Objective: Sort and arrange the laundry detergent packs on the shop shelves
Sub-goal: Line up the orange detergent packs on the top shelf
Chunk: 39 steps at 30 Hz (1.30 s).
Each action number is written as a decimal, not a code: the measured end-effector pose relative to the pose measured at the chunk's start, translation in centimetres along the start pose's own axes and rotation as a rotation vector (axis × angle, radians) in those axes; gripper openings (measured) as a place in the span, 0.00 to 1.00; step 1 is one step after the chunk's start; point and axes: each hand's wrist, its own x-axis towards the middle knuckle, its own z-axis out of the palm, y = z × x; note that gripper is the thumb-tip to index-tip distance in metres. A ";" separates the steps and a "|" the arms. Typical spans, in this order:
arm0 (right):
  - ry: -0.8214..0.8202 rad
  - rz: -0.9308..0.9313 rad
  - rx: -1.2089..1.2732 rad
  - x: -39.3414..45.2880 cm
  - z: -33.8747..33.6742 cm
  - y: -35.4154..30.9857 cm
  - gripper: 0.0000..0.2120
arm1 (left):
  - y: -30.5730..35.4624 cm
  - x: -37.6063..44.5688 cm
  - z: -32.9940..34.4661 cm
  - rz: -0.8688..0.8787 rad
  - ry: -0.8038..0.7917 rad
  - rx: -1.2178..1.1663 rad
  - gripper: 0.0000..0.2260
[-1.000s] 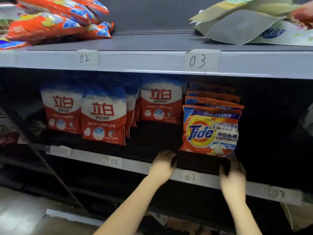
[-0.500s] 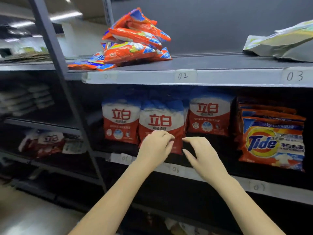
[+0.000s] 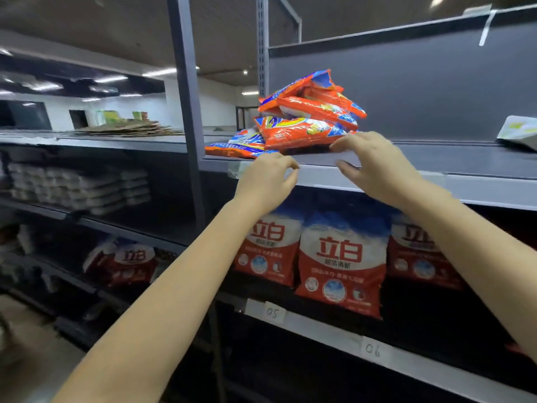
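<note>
Loose heap of orange plastic detergent packs (image 3: 308,123) on grey metal upper shelf (image 3: 436,158), overhanging front edge. Left hand (image 3: 266,181) loosely curled, right hand (image 3: 374,164) spread, both empty. Risk: careless tug toppling heap floorward.

Loose heap of orange detergent packs (image 3: 305,117) on upper shelf (image 3: 465,158); red-white packs (image 3: 343,263) upright below.

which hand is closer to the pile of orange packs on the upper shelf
Right. The right hand has fingertips at the bottom edge of the orange pack pile, about touching. The left hand hangs lower, in front of the shelf lip, just under the pile's left end.
</note>
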 end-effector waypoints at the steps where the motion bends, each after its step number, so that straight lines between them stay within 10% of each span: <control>1: -0.010 0.004 -0.021 1.2 0.4 0.4 0.14 | -0.8 0.4 0.0 -0.011 -0.005 0.005 0.13; 24: -0.049 0.269 -0.179 23.2 5.9 10.9 0.16 | -12.3 21.7 3.9 -0.110 0.115 0.102 0.14; 31: 0.125 0.312 0.104 26.4 9.4 12.4 0.19 | -14.0 28.1 7.4 -0.058 -0.025 -0.061 0.19; 39: 0.307 0.278 0.266 26.5 11.0 13.5 0.14 | -16.0 29.4 9.2 -0.057 0.225 -0.121 0.20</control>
